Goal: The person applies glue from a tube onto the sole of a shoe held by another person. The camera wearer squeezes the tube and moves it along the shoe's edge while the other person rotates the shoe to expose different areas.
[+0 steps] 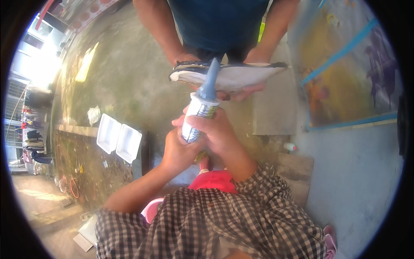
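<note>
Over a concrete yard, the person's left hand and right hand are curled closed around a bottle, its nozzle overlapping a co-worker's pale piece; contact is unclear. It looks light, probably squeezable, perhaps slick; the label area seems the surest hold, not the taper.

Ahead of your grip, a pale dark-edged slab and a co-worker blocked passage; leftward, room lay open, foam box lower.
</note>
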